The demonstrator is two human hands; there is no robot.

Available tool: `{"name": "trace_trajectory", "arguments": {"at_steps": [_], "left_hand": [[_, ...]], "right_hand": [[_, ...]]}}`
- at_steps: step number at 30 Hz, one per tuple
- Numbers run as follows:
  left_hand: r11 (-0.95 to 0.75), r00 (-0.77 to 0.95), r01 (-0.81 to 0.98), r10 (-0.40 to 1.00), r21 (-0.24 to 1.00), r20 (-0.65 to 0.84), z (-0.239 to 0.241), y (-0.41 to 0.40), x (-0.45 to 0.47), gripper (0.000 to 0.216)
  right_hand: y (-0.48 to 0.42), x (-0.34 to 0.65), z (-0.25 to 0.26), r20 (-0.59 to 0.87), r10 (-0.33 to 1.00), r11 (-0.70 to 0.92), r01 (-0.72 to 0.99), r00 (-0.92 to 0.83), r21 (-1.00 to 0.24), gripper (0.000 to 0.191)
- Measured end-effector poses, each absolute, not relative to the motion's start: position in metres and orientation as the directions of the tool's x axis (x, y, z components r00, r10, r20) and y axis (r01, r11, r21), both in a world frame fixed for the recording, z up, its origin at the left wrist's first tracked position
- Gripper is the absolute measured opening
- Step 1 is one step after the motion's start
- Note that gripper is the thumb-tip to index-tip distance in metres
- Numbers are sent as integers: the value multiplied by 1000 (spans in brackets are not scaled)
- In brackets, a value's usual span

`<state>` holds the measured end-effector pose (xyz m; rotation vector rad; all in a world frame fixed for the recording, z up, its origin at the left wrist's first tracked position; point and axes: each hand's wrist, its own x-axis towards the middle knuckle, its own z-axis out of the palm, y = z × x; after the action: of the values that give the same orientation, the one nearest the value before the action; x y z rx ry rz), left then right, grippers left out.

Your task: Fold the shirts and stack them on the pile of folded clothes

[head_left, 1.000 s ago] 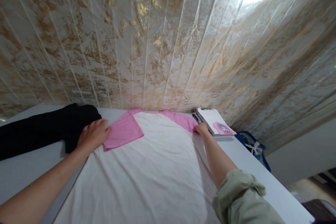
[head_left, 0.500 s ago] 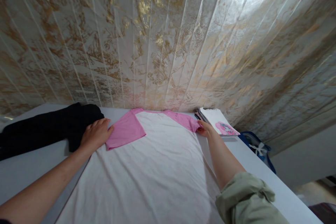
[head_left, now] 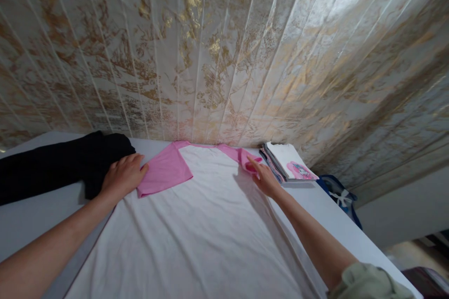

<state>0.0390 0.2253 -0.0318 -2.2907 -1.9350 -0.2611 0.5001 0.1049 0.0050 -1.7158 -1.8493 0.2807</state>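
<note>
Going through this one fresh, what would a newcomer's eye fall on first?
Probably the shiny, gold-patterned backdrop filling the upper half. Below it, a white shirt with pink sleeves lies spread on a pale table, the left hand at one sleeve and the right hand at the other. At far left, a black garment contrasts sharply.

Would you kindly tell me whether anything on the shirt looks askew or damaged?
Only the pink sleeve at the right hand looks askew: it is bunched up, while the other sleeve, by the left hand, lies flat. No damage shows.
</note>
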Motion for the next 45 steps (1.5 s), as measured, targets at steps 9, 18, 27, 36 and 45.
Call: {"name": "trace_trajectory", "arguments": {"at_steps": [9,18,27,36,45], "left_hand": [[-181,173,983,948,5,268,-36,227,39,49],[-180,166,983,951,30,260,-33,226,39,49],[-191,173,980,952,52,253,-29,222,40,50],[-219,179,970,937,105,300,-33,224,38,48],[-200,174,977,948,77,267,-28,221,40,48]], "right_hand": [[98,513,-17,378,919,80,888,110,-453,39],[136,425,3,248,969,64,979,-14,-195,31],[157,401,-12,261,960,-40,969,105,-245,11],[174,425,-3,420,837,33,734,351,-678,46],[145,449,-8,386,905,122,761,177,-637,30]]}}
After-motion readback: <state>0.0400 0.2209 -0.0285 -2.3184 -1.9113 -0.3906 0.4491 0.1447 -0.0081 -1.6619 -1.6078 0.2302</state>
